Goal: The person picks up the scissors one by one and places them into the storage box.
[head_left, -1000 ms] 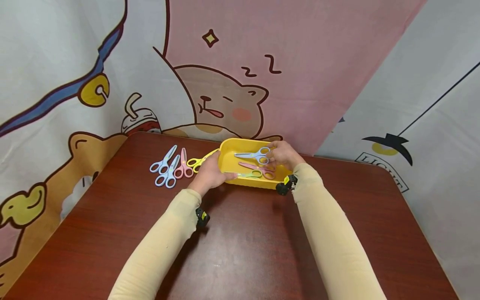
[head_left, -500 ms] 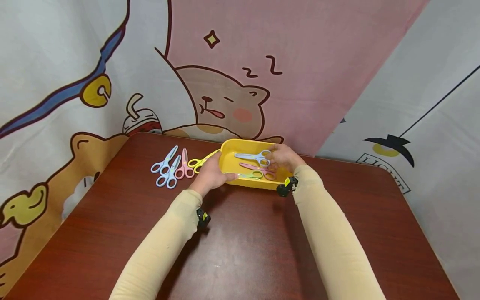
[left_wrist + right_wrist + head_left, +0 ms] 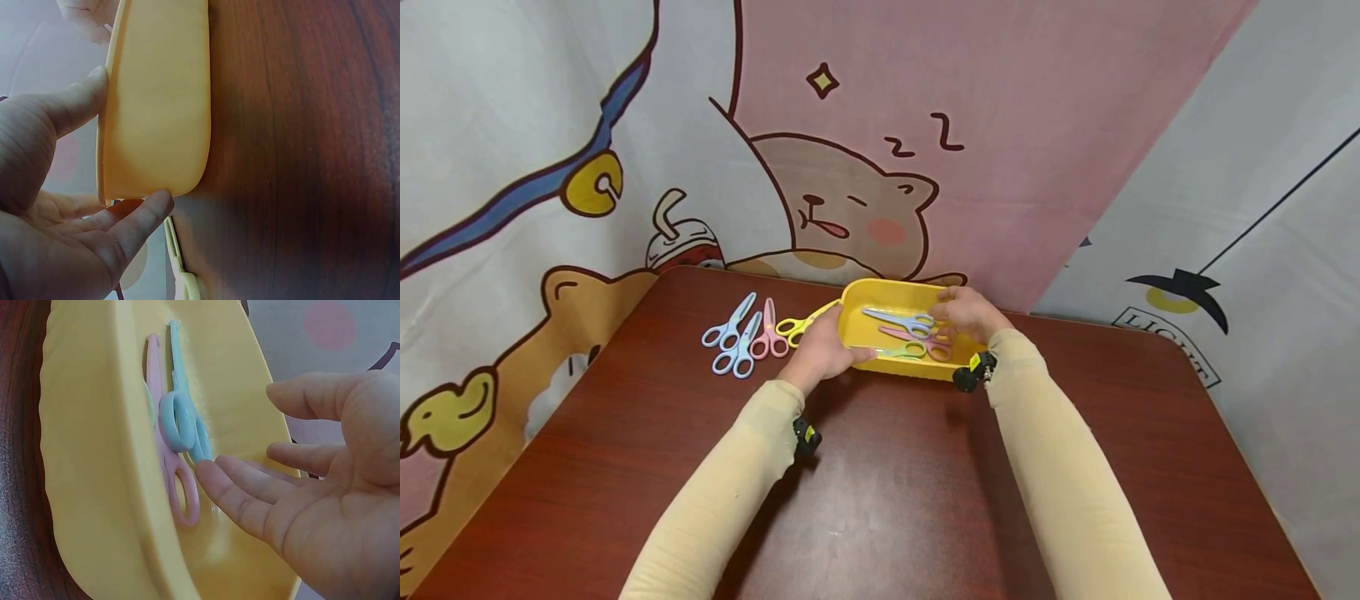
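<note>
The blue scissors point(image 3: 182, 387) lie in the box point(image 3: 898, 364), close by the pink scissors point(image 3: 154, 369), loops toward the right hand point(image 3: 972, 310). They look light, hard and smooth, so they may slide; the loops seem best to pinch. The box, by the far edge of the table point(image 3: 865, 483), looks light and stiff, with a rim good for holding. The left hand point(image 3: 822, 343) has its grip on the box's left end, thumb at the rim. The right hand's grip holds nothing: its fingers reach toward the loops, loose and apart. I cannot tell if a fingertip touches.

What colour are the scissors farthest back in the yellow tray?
Light blue; those scissors show best in the right wrist view.
</note>
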### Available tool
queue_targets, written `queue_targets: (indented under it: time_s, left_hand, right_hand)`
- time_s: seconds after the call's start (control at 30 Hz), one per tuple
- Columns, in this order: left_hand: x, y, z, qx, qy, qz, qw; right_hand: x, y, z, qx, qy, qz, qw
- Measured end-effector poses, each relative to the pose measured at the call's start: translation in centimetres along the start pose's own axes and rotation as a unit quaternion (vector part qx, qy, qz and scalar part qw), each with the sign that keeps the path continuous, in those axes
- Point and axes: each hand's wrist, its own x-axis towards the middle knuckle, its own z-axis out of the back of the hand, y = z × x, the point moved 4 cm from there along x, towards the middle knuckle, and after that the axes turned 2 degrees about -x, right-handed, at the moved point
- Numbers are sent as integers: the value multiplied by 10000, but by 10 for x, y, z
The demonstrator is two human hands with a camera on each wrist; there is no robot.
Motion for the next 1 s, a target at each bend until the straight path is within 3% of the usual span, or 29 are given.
queue_targets:
  time_s: [0.4,0.7,1.0]
  left_hand:
    - [0,0,0,-11,15,-56,10000]
    - [1,-2,2,-116,4,-47,9999]
    - [-1,-2,2,-182,70,51,9998]
  right_hand:
    - [-5,-1,4,10,113,223,9997]
    - [-21,5,11,-661,-2,419,9969]
    - [-35,0,15,-1378,-73,795,9872]
